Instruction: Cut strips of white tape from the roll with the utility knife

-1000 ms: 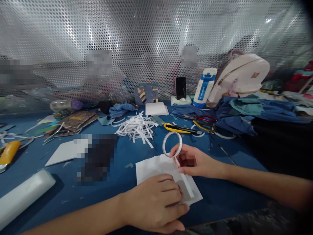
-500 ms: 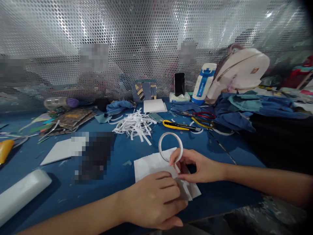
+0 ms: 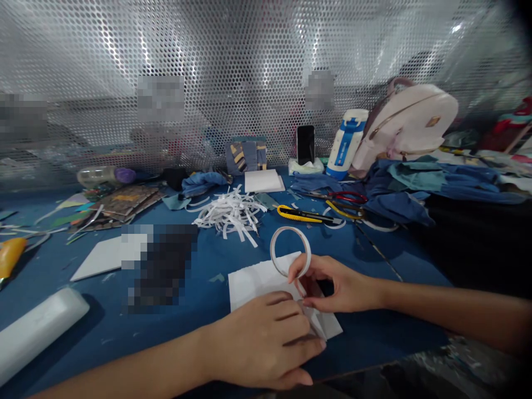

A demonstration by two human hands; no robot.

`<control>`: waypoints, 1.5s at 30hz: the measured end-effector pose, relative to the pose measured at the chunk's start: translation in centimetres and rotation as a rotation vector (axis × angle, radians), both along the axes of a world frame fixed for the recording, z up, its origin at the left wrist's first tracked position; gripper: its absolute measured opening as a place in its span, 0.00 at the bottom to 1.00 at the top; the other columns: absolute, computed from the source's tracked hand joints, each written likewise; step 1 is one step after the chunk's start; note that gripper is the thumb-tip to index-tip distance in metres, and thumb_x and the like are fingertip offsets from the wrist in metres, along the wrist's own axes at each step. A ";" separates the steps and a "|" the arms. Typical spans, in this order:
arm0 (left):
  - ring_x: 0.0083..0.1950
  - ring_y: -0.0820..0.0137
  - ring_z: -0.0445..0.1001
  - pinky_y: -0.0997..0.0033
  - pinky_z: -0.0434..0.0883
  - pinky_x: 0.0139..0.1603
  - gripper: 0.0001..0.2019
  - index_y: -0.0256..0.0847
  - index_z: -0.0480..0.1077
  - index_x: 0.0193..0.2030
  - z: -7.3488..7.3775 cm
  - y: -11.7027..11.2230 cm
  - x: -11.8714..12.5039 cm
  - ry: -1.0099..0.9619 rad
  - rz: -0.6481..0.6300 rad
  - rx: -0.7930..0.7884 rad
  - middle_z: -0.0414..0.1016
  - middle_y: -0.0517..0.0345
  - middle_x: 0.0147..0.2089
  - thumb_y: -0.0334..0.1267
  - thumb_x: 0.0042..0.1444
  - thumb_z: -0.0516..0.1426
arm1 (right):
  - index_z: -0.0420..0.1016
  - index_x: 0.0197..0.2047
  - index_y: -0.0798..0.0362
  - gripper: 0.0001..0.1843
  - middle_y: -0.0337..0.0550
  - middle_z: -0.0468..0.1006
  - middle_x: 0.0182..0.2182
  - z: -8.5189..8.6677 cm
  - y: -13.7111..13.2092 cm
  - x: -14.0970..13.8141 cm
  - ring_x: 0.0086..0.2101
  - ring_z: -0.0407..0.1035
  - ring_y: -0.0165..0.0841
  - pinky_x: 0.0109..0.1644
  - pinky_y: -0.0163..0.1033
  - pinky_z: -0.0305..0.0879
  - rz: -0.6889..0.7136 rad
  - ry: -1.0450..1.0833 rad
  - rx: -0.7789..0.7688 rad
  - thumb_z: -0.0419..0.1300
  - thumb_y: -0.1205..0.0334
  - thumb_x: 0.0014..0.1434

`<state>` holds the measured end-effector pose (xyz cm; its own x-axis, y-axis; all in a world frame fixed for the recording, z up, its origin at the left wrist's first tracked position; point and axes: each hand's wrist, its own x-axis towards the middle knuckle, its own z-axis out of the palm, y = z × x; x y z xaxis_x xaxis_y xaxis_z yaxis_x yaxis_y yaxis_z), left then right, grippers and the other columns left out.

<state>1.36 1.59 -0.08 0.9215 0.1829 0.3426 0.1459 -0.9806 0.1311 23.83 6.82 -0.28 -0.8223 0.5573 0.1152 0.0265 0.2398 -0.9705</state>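
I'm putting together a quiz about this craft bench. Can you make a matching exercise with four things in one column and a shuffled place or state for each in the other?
Things
1. tape ring
2. white sheet
3. yellow cutter
4. phone

Places or states
A. propped upright by the mesh wall
B. held in the right hand
C. lying on the blue table, beyond the tape ring
D. pressed under the left hand

Pairs: 1-B, 2-D, 3-C, 4-A

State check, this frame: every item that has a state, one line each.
tape roll: upright on edge, held by right hand
white sheet: flat, pressed down by left hand
phone: propped upright, screen dark
utility knife: lying flat, untouched
bottle: standing, lid on
paper strips: loose heap
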 end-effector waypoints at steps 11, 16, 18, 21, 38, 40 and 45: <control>0.42 0.63 0.69 0.62 0.66 0.48 0.18 0.36 0.70 0.55 0.3 -0.1 0.1 0.051 0.019 0.004 0.72 0.55 0.42 0.48 0.69 0.52 | 0.67 0.51 0.53 0.17 0.37 0.70 0.34 0.0 0.1 -0.2 0.30 0.65 0.24 0.33 0.27 0.65 0.001 0.019 0.042 0.64 0.68 0.60; 0.41 0.63 0.69 0.61 0.66 0.46 0.18 0.37 0.70 0.55 0.3 0.0 0.1 0.066 0.029 0.020 0.72 0.56 0.41 0.49 0.68 0.55 | 0.67 0.51 0.53 0.17 0.36 0.70 0.33 0.1 0.1 -0.2 0.29 0.64 0.23 0.33 0.27 0.64 0.014 0.040 0.043 0.64 0.68 0.60; 0.41 0.63 0.69 0.62 0.66 0.46 0.19 0.37 0.70 0.55 0.4 0.0 0.1 0.060 0.029 0.029 0.72 0.55 0.42 0.49 0.67 0.56 | 0.66 0.52 0.53 0.18 0.36 0.70 0.33 0.0 0.1 -0.2 0.29 0.64 0.23 0.33 0.27 0.63 0.018 0.031 0.035 0.64 0.68 0.61; 0.42 0.63 0.70 0.62 0.66 0.47 0.20 0.37 0.70 0.56 0.5 0.0 0.1 0.056 0.024 0.032 0.72 0.55 0.42 0.49 0.67 0.56 | 0.66 0.52 0.54 0.18 0.36 0.70 0.33 -0.1 0.1 -0.2 0.29 0.65 0.24 0.33 0.28 0.64 0.012 0.023 0.034 0.64 0.67 0.61; 0.43 0.63 0.69 0.62 0.66 0.48 0.17 0.38 0.70 0.56 0.8 -0.1 0.2 0.074 0.051 -0.029 0.72 0.56 0.43 0.47 0.67 0.55 | 0.70 0.51 0.53 0.16 0.39 0.74 0.35 0.0 0.5 0.1 0.30 0.67 0.26 0.35 0.30 0.66 -0.067 -0.031 0.254 0.64 0.66 0.60; 0.42 0.63 0.68 0.62 0.66 0.48 0.17 0.38 0.70 0.56 0.9 -0.1 0.2 0.073 0.046 -0.031 0.72 0.56 0.42 0.46 0.67 0.55 | 0.70 0.51 0.54 0.15 0.39 0.74 0.35 0.1 0.6 0.1 0.29 0.67 0.26 0.35 0.30 0.66 -0.079 -0.042 0.254 0.63 0.67 0.60; 0.43 0.63 0.68 0.62 0.66 0.48 0.16 0.37 0.70 0.55 1.0 0.0 0.2 0.064 0.042 -0.031 0.71 0.56 0.42 0.46 0.67 0.55 | 0.71 0.49 0.54 0.13 0.38 0.75 0.33 0.1 0.6 -0.1 0.28 0.67 0.26 0.34 0.30 0.65 -0.120 -0.087 0.284 0.62 0.66 0.61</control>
